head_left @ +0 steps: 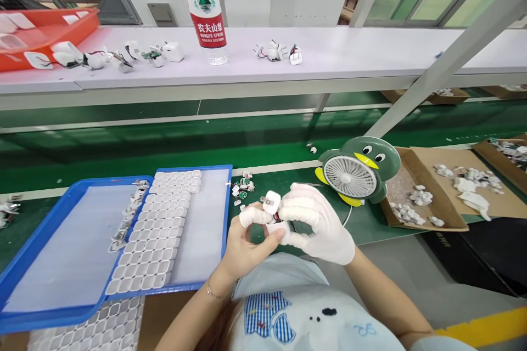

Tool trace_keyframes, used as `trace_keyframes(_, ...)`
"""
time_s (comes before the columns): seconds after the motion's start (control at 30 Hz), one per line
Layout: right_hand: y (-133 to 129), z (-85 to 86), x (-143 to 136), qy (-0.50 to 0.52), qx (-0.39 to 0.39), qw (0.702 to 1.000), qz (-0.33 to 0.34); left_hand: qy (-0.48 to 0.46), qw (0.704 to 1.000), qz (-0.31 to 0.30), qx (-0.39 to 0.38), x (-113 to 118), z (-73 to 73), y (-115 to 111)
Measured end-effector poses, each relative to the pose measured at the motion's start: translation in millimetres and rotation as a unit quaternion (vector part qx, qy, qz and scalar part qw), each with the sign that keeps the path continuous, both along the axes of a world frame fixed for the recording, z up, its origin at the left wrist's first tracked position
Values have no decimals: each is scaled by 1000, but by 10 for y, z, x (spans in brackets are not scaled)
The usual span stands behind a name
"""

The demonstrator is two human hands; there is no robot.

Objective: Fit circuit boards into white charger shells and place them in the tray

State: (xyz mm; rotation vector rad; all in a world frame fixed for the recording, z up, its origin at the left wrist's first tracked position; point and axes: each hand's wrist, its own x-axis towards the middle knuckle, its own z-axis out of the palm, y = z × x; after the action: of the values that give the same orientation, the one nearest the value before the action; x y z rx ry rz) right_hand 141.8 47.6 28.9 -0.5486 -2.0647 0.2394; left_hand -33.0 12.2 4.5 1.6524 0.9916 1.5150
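In front of my chest, both hands are closed around a small white plug charger (272, 202). Its pronged cap sits apart from its white shell (276, 227), and dark and red wires show in the gap. My left hand (242, 244), bare but for a white cover on the index finger, presses its thumb on the shell while that finger lies beside the cap. From the other side, my right hand (323, 225), in a white glove, pinches the charger. Its fingertips are partly hidden behind the pieces. Loose circuit boards (244, 186) lie just beyond my left hand.
Blue trays (229, 203) at left hold rows of white shells (152, 236) and a line of charger parts (128, 216). A penguin-shaped fan (349, 175) stands right of centre, beside a cardboard box (447, 224). A water bottle (208, 16) and a red bin (78, 30) occupy the shelf.
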Motion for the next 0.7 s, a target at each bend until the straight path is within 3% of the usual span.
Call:
trace_keyframes(0.13,-38,-13,24,-51,-2,999,3,52,998,-20,17,1,-21,-21)
trace_keyframes(0.23,-68,-44,25,-57,55,997,-26,30,999,4,27,26,-23,-56)
trace_keyframes(0.37,-101,-129,-16,4,137,986,-95,43,996,4,76,15,24,-82)
trace_keyframes(0.43,-108,-148,-51,47,135,984,-103,89,992,-18,93,-15,55,-75)
trace_keyframes(0.5,-104,-127,-91,80,84,991,-68,122,985,-13,118,-48,79,-58)
trace_keyframes(0.6,-83,-46,-148,115,-32,991,61,143,973,-9,179,-83,97,-42)
trace_keyframes(0.7,-70,7,-179,113,-83,978,157,141,972,-7,190,-108,109,-71)
